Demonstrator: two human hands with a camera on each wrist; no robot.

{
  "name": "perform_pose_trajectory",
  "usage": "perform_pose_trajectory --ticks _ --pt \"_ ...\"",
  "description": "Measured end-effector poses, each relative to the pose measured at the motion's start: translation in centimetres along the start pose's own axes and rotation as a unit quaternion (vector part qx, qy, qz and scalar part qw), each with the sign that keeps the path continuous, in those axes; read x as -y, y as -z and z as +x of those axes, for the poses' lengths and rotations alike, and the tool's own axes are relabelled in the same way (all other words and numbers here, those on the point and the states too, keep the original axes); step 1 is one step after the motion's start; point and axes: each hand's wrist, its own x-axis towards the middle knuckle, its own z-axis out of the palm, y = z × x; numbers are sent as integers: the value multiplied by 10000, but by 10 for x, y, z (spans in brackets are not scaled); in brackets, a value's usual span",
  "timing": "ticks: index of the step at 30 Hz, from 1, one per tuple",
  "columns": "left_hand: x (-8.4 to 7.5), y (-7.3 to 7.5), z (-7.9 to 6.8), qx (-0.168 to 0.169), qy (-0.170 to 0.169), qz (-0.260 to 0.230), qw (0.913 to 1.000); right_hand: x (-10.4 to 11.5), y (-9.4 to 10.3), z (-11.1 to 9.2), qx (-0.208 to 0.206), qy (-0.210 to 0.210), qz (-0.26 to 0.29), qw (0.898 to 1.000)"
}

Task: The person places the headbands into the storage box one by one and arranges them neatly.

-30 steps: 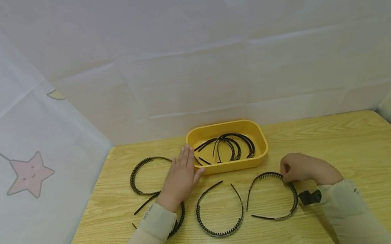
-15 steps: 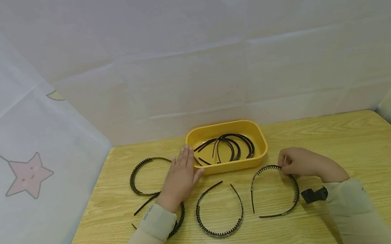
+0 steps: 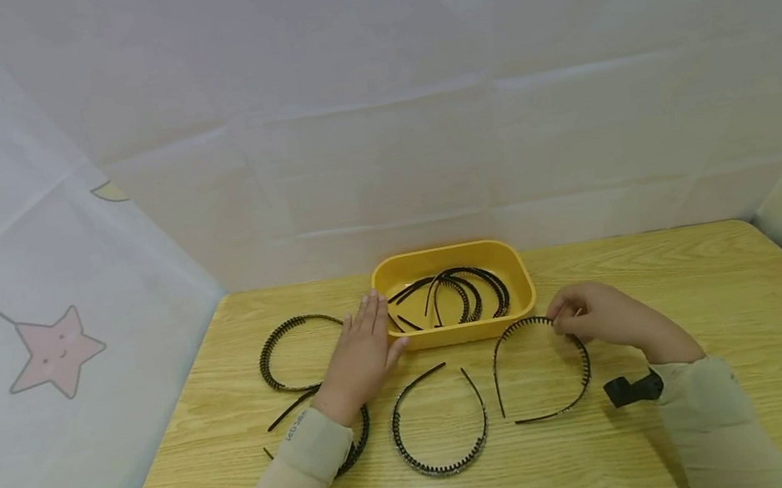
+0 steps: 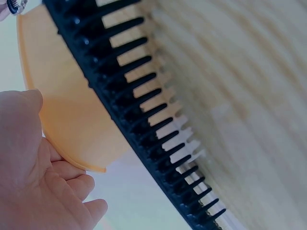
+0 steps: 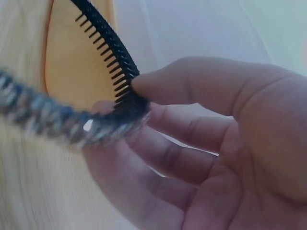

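My left hand rests against the left end of a yellow plastic bin, its fingers straight along the rim. Between thumb and fingers, my right hand pinches a black toothed headband, its top near the bin's front right corner. The right wrist view shows sparkly silvery decoration on this headband, and comb teeth inside. Another headband lies on the table between my arms. Close to the left wrist camera, a black toothed headband crosses the view.
Several headbands lie nested inside the bin. Left of it, one headband lies on the wooden table, with more black headband partly under my left arm. A pale cloth hangs behind the table.
My right hand has moved up toward the bin with the headband, turning it slightly and raising its tips. My left hand has stayed at the bin's left end.
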Motion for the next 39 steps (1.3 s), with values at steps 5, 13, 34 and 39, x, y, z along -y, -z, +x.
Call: perform_pose_trajectory --ticks 5,13,34,39 --pt "0 0 0 4 -23 -60 10000 4 2 -2 -92 -7 219 9997" --pt "-1 1 0 -24 -22 -20 10000 5 5 -3 -97 12 753 9971" --pt "-1 2 -1 -20 -9 -26 10000 11 -5 4 -1052 -151 2560 9608" --pt "-1 2 0 -22 -12 -8 10000 14 -9 6 -1238 -234 2926 9479"
